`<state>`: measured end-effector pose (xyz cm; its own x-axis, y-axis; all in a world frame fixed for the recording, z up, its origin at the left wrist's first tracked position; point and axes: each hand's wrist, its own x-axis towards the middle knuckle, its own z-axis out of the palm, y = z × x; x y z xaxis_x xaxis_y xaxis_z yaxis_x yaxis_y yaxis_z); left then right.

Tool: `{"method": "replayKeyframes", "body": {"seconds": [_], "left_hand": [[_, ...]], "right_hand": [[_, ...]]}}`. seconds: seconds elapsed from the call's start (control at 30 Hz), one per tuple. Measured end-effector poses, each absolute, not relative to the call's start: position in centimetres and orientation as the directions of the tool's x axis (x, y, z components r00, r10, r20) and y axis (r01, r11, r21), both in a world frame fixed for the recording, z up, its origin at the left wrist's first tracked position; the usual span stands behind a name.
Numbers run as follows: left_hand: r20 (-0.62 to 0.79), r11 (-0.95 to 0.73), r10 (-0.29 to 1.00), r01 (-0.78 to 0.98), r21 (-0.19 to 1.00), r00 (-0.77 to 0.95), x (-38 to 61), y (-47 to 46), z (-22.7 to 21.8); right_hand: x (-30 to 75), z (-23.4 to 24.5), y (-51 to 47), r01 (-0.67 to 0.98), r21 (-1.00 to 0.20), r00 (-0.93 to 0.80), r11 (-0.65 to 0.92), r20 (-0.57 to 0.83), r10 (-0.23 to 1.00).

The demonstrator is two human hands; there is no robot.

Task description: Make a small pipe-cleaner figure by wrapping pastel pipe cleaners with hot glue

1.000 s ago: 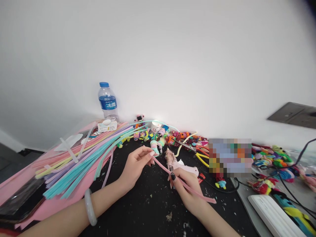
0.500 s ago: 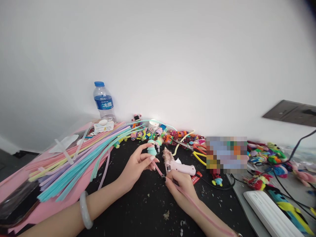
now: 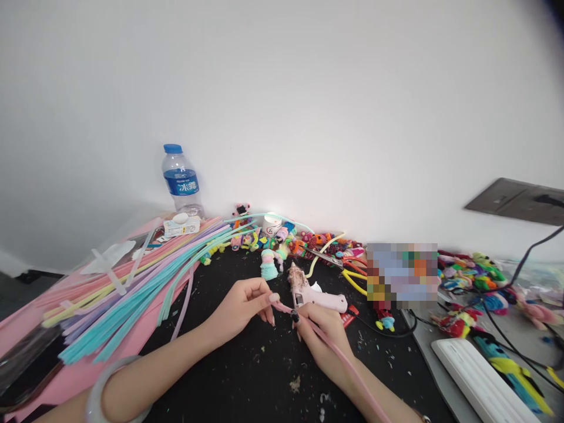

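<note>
Step in hand: shaping the end of a pink pipe cleaner (image 3: 341, 354) above the worktop (image 3: 247, 376), near the glue gun (image 3: 326, 301). Left hand (image 3: 251, 305): grip pinched on the tip. Right hand (image 3: 324, 332): grip clamped just beside. Next move calls for steady fingers, I'd say. Strip's thin, fuzzy, trails along right forearm; end maybe folded, hard to tell.

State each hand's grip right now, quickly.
Left hand: closed, pinching the pink pipe cleaner near one end.
Right hand: closed, pinching the same pipe cleaner a little farther along.
</note>
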<state>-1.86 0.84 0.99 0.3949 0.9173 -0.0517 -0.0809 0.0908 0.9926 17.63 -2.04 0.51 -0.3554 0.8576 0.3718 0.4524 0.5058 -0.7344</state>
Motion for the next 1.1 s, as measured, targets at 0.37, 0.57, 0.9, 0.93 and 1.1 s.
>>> {"method": "replayKeyframes", "body": {"seconds": [0.37, 0.57, 0.9, 0.93, 1.1], "left_hand": [[0.244, -0.335, 0.861, 0.137, 0.932, 0.446, -2.1, 0.5, 1.3], [0.468, -0.706, 0.639, 0.225, 0.671, 0.611, -2.9, 0.6, 1.0], [0.012, 0.003, 0.914, -0.037, 0.999, 0.406, -1.8, 0.4, 0.9], [-0.056, 0.102, 0.914, -0.095, 0.99, 0.402, -1.6, 0.4, 0.8], [0.054, -0.045, 0.897, -0.03, 0.999, 0.439, -1.6, 0.3, 0.7]], "right_hand": [[17.7, 1.0, -2.5, 0.435, -0.699, -0.426, 0.567, 0.395, 0.814], [17.5, 0.9, -2.5, 0.453, -0.715, -0.384, 0.533, 0.383, 0.84], [17.5, 0.4, -2.5, 0.434, -0.743, -0.294, 0.509, 0.417, 0.86], [17.5, 0.4, -2.5, 0.427, -0.755, -0.285, 0.498, 0.41, 0.867], [17.4, 0.2, -2.5, 0.364, -0.834, -0.251, 0.414, 0.34, 0.906]]}}
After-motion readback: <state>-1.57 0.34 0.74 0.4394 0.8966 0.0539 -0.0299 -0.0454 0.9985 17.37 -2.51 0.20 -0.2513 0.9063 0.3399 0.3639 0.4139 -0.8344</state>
